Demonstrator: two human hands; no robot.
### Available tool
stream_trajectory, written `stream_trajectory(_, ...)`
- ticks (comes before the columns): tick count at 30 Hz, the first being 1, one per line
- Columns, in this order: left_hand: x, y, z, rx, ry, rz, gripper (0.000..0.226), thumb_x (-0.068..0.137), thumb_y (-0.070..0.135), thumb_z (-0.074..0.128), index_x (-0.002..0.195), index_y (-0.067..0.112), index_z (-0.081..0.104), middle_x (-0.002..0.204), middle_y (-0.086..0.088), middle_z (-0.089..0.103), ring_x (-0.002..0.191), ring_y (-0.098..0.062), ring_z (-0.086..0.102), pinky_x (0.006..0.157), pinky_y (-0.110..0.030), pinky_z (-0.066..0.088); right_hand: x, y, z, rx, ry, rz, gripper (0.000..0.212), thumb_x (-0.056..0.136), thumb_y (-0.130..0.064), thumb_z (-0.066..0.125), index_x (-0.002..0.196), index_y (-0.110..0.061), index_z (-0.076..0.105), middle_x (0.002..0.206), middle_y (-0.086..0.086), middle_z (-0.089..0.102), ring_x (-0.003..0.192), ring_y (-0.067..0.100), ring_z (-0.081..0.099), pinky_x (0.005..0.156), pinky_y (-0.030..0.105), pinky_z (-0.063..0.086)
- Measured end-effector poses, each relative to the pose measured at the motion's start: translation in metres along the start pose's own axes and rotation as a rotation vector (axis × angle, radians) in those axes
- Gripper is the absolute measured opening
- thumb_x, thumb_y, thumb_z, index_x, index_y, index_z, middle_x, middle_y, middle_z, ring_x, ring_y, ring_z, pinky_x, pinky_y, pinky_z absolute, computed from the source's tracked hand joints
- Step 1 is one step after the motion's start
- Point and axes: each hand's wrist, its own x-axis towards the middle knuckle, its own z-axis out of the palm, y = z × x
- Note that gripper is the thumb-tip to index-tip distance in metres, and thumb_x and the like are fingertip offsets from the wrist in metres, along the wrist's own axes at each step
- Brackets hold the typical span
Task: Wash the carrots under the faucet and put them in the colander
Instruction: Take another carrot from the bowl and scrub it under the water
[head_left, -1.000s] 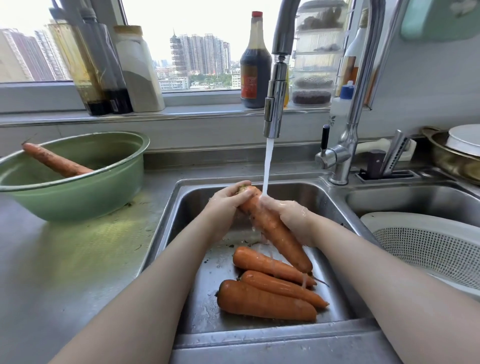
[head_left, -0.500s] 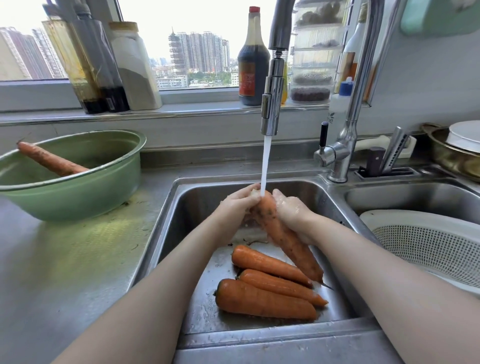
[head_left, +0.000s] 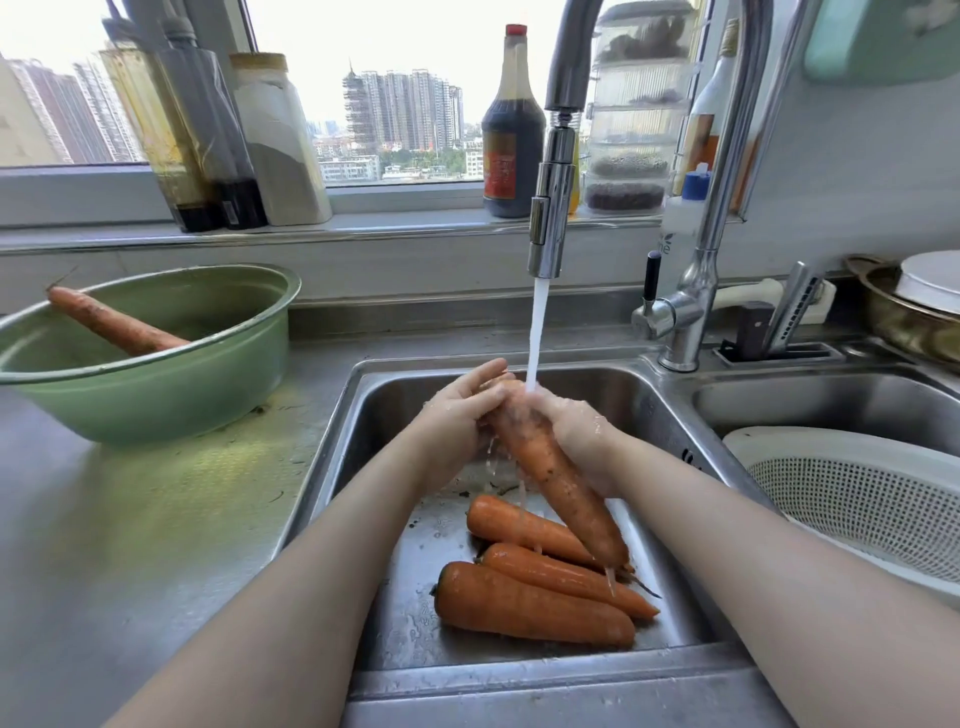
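Both hands hold one carrot (head_left: 556, 478) under the faucet (head_left: 553, 208). The left hand (head_left: 462, 415) is wrapped on its thick top end from the left side. The right hand (head_left: 576, 436) is curled round it from the right, a little lower, so the carrot is squeezed between the two palms. The water (head_left: 535, 332) falls on the top end, where the fingers of both hands meet, and runs down along the carrot. The carrot is tilted, with the thick end up and away from the person and the thin tip down, over the three carrots (head_left: 530, 608) that lie on the floor of the sink (head_left: 395, 395). Whether the tip touches them, I cannot tell.

The colander (head_left: 852, 499) sits in the second basin on the right, and no carrot shows in the part I can see. A fifth carrot (head_left: 114, 325) leans inside the bowl (head_left: 156, 395) on the counter at the left (it looks dusty, so probably it is not washed).

My judgement on handling: the carrot is stiff and rather heavy, and it will not bend or break in a normal grip. But the wet skin is slippery and the form is a cone, so it can slide out toward the thin side. Better to take it at the thick end, with fingers all round, not at the tip.
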Motion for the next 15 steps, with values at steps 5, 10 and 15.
stream_trajectory(5, -0.002, -0.003, 0.013, 0.3, 0.09, 0.149, 0.038, 0.096, 0.028, 0.072, 0.133, 0.032, 0.068, 0.127, -0.001, 0.069, 0.113, -0.017, 0.07, 0.095, -0.037, 0.06, -0.003, -0.003, -0.006, 0.086, 0.014, 0.048, 0.055, 0.11, -0.056, 0.037, 0.116, -0.014, 0.071, 0.09, 0.019, 0.077, 0.068, 0.03, 0.072, 0.06, 0.036, 0.059)
stream_trajectory(10, -0.005, -0.005, 0.029, 0.342, 0.248, 0.259, 0.021, 0.106, 0.027, 0.057, 0.1, 0.032, 0.077, 0.094, 0.0, 0.079, 0.091, -0.017, 0.075, 0.076, -0.032, 0.064, -0.001, 0.001, -0.005, -0.006, 0.003, 0.128, 0.065, 0.108, -0.06, 0.036, 0.112, -0.006, 0.072, 0.096, 0.024, 0.078, 0.078, 0.037, 0.075, 0.069, 0.043, 0.059)
stream_trajectory(15, -0.007, -0.005, 0.021, 0.605, -0.006, 0.205, 0.036, 0.097, 0.027, 0.071, 0.13, 0.035, 0.059, 0.122, 0.003, 0.067, 0.109, -0.012, 0.067, 0.087, -0.027, 0.06, -0.001, 0.001, -0.005, -0.062, 0.044, 0.119, 0.06, 0.111, -0.056, 0.031, 0.109, -0.012, 0.072, 0.078, 0.02, 0.076, 0.064, 0.033, 0.071, 0.06, 0.039, 0.056)
